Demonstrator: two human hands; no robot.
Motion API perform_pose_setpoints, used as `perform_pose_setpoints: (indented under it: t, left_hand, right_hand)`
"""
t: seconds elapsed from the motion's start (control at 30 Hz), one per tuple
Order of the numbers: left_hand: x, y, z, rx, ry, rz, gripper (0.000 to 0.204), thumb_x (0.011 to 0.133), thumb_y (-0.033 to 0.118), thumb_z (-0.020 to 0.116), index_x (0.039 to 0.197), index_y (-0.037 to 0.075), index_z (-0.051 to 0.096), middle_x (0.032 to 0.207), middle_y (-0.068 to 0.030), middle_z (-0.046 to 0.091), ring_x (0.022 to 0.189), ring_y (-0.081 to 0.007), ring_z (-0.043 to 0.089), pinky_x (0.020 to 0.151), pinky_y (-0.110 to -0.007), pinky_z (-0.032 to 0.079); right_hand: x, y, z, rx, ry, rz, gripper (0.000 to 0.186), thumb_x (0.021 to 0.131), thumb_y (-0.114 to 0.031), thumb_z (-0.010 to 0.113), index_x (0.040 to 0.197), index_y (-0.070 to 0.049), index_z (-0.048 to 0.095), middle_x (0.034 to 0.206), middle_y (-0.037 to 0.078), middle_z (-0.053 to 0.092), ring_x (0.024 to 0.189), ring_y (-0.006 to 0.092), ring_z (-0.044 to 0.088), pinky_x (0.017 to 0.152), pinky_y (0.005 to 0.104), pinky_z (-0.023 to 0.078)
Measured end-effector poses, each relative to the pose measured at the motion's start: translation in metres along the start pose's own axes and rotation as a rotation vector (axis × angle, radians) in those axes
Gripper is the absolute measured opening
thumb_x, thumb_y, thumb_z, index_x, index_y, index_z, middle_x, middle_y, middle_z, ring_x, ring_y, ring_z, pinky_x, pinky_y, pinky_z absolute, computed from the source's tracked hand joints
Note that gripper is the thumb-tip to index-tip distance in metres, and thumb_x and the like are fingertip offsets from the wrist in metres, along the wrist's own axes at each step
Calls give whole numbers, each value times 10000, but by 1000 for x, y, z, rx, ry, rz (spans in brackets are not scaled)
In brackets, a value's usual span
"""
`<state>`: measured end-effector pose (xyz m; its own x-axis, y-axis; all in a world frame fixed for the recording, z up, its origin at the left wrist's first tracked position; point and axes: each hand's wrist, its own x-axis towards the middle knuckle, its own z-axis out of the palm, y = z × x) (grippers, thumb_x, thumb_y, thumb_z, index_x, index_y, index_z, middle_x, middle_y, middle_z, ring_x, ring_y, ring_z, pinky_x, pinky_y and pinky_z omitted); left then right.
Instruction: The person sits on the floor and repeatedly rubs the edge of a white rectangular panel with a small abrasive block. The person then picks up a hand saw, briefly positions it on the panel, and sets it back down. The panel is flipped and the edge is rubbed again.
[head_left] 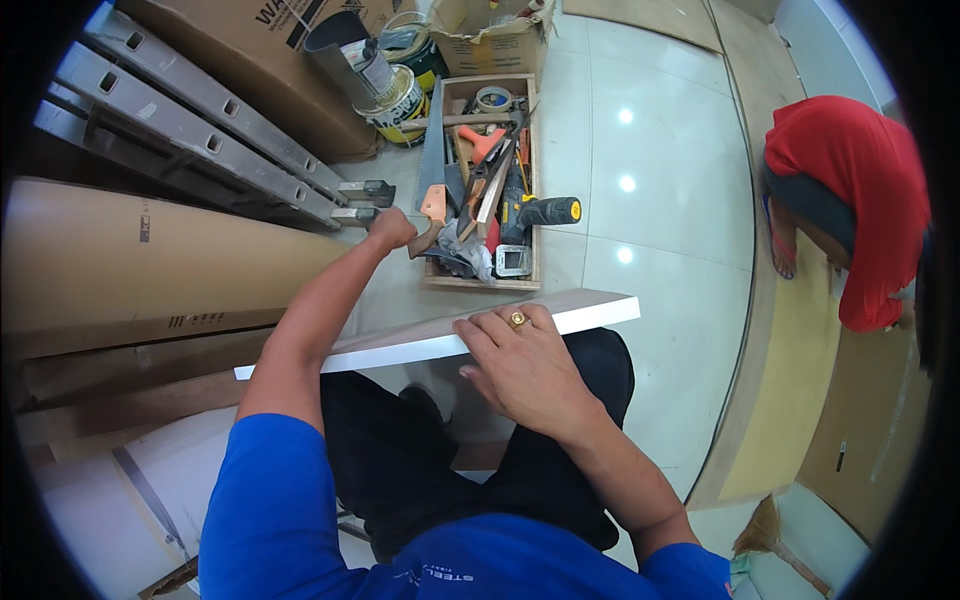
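Note:
My left hand (393, 228) is reached forward, its fingers closed at the handle of a handsaw (432, 150) with a long metal blade, lying along the left side of a wooden box (532, 260) of tools. My right hand (515, 365), with a gold ring, grips a long white-edged board (600, 312) lying across my thighs, its fingers over the top. The board passes behind my left forearm. Inside the box are a tape roll (493, 99), an orange-handled tool (480, 140), a yellow-and-black power tool (548, 210) and several other tools.
An aluminium ladder (200, 130), large cardboard pieces (140, 270) and paint buckets (392, 110) stand left and ahead. An open carton (480, 50) is beyond the box. At right, a person in red (850, 200) crouches on sheets (775, 400) over the tiled floor (660, 180). A broom (760, 535) lies lower right.

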<state>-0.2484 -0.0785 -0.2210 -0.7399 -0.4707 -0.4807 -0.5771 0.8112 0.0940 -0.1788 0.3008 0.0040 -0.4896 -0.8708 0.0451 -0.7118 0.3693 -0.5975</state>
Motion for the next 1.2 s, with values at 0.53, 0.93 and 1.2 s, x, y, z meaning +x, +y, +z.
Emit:
perform_pose_setpoints:
  t: [0.53,0.93,1.2]
  left_hand:
    - [26,-26,67,2,-104,296,270,868,213,787,1085,54,809,1091,-212,796,1045,-396,765,927,-464,583]
    - [10,9,20,-210,-28,212,377,984,314,745,1203,8,722,1001,-176,782,819,-291,768,745,-412,627]
    - [-18,99,32,-982,-466,-264,383,1045,462,693,1038,80,705,775,-68,676,517,-158,596,419,-295,465]
  right_hand:
    - [3,0,3,-7,57,-19,475,942,-257,758,1352,-35,665,1236,111,687,1195,271,639,1081,435,397]
    - [2,0,2,6,32,9,464,967,-284,752,1357,-50,662,1274,106,683,1218,280,629,1100,440,389]
    - [2,1,2,-2,37,-10,459,969,-292,755,1350,-53,664,1262,102,684,1219,293,642,1084,442,405]
